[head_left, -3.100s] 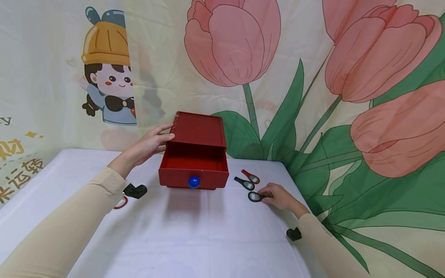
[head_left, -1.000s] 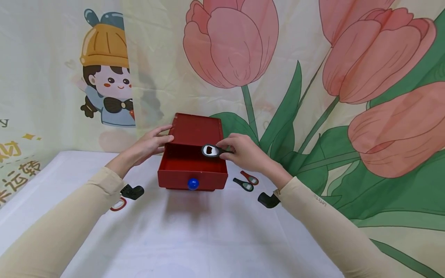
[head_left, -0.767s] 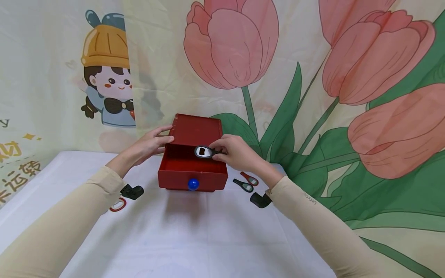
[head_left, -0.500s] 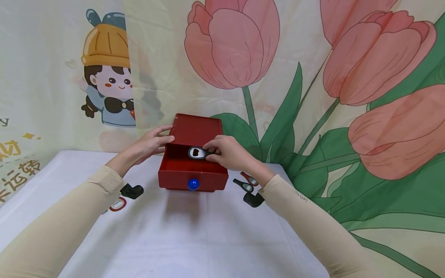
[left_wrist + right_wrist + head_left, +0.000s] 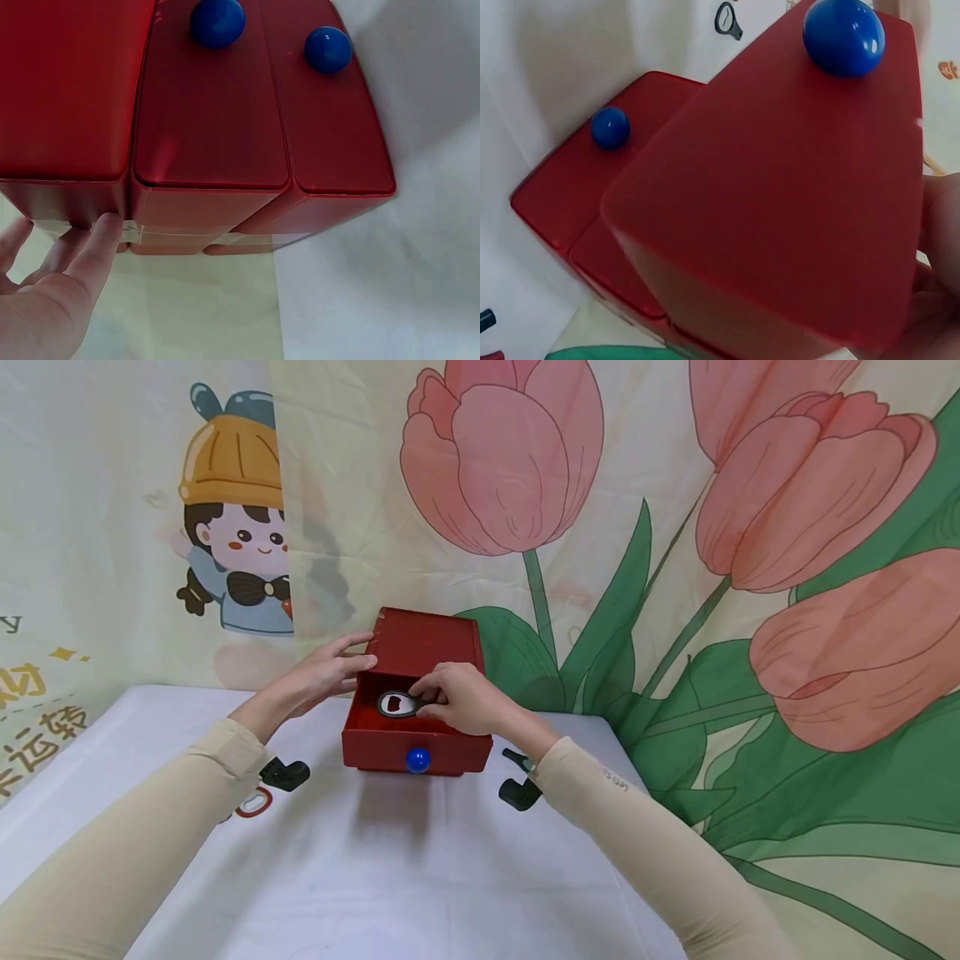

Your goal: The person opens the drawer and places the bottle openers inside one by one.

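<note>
Fingers of the right hand (image 5: 457,700) pinch a black bottle opener (image 5: 396,703) over the open drawer (image 5: 417,745); the left hand (image 5: 324,672), fingers straight, rests against the red box (image 5: 427,639) beside it

White-covered table (image 5: 390,877); backdrop (image 5: 750,527) with pink tulips, cartoon child in yellow hat

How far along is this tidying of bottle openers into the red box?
Done: the drawer of the red box is pulled open. In hand: the right hand pinches a black opener over the drawer while the left hand steadies the box. Left: at least one opener lies by the right forearm, partly hidden, and a red ring-shaped thing lies under the left arm.
</note>
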Demonstrator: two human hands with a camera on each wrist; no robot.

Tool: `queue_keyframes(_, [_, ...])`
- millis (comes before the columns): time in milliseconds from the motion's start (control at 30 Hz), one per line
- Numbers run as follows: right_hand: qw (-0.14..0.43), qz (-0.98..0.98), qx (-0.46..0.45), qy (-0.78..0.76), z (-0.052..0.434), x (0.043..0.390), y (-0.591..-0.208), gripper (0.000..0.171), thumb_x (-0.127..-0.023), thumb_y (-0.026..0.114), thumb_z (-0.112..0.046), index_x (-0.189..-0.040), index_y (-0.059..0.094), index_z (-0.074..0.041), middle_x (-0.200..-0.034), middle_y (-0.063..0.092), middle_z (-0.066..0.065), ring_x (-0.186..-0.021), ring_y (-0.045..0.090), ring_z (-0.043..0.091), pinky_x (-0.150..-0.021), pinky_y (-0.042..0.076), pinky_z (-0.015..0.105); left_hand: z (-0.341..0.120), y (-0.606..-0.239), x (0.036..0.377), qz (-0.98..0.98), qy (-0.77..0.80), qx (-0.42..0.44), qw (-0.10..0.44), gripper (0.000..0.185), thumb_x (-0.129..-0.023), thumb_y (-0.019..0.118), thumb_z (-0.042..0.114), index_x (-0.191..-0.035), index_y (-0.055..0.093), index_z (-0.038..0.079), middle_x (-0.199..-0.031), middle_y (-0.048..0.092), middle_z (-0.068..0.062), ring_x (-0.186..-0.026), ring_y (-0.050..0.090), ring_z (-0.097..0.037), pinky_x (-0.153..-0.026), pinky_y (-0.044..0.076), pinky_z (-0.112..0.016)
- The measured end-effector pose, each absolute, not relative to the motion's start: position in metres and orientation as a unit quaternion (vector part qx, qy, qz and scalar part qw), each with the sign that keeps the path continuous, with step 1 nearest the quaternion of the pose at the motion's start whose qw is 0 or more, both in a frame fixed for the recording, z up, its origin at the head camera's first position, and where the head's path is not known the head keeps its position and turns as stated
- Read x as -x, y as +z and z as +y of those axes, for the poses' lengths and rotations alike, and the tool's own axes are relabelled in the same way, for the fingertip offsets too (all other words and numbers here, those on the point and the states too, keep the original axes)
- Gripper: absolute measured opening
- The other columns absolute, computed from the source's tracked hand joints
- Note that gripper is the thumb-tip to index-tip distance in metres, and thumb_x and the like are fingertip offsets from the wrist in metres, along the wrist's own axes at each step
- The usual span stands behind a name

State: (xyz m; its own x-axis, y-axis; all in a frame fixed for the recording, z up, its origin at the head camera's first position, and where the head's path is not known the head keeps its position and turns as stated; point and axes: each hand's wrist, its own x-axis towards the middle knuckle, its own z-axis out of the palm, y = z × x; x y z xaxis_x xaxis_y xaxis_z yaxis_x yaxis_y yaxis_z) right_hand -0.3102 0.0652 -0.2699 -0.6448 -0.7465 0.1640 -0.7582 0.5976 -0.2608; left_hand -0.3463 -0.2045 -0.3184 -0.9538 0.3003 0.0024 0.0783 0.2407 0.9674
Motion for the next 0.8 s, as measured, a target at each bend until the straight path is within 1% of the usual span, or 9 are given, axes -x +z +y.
queue_keyframes(300, [-0.013, -0.889, -0.430, 0.155, 0.052, 0.314, -0.280, 0.031, -0.099, 0.077, -0.017, -0.129, 0.076, -0.007, -0.117, 0.076, 0.005, -0.102, 0.069, 0.015, -0.084, 0.055, 0.017, -0.204, -0.319, 0.347, 0.781, 0.605, -0.122, 0.096, 0.080, -0.110, 0.056, 0.034, -0.173, 0.009, 0.022, -0.171, 0.027, -0.024, -0.155, 0.035, -0.047, -0.125, 0.030, -0.062])
queue_keyframes(467, [-0.045, -0.887, -0.433, 0.153, 0.047, 0.318, -0.279, 0.031, -0.100, 0.077, -0.018, -0.129, 0.077, -0.007, -0.117, 0.078, 0.005, -0.102, 0.072, 0.015, -0.086, 0.056, 0.018, -0.205, -0.320, 0.347, 0.780, 0.607, -0.122, 0.093, 0.079, -0.110, 0.056, 0.035, -0.173, 0.009, 0.023, -0.171, 0.027, -0.024, -0.155, 0.035, -0.046, -0.125, 0.030, -0.062])
queue_keyframes(667, [-0.091, -0.888, -0.428, 0.141, 0.042, 0.323, -0.278, 0.033, -0.101, 0.076, -0.019, -0.131, 0.076, -0.008, -0.120, 0.079, 0.005, -0.106, 0.073, 0.014, -0.091, 0.056, 0.019, -0.204, -0.320, 0.348, 0.780, 0.607, -0.124, 0.092, 0.080, -0.110, 0.057, 0.035, -0.173, 0.009, 0.023, -0.172, 0.026, -0.023, -0.154, 0.035, -0.046, -0.125, 0.030, -0.062])
queue_keyframes(800, [-0.101, -0.891, -0.422, 0.131, 0.038, 0.325, -0.279, 0.033, -0.101, 0.075, -0.019, -0.132, 0.076, -0.008, -0.120, 0.078, 0.005, -0.106, 0.073, 0.014, -0.093, 0.057, 0.020, -0.205, -0.320, 0.348, 0.779, 0.608, -0.123, 0.093, 0.080, -0.110, 0.057, 0.035, -0.173, 0.009, 0.023, -0.172, 0.027, -0.023, -0.154, 0.036, -0.046, -0.125, 0.030, -0.062])
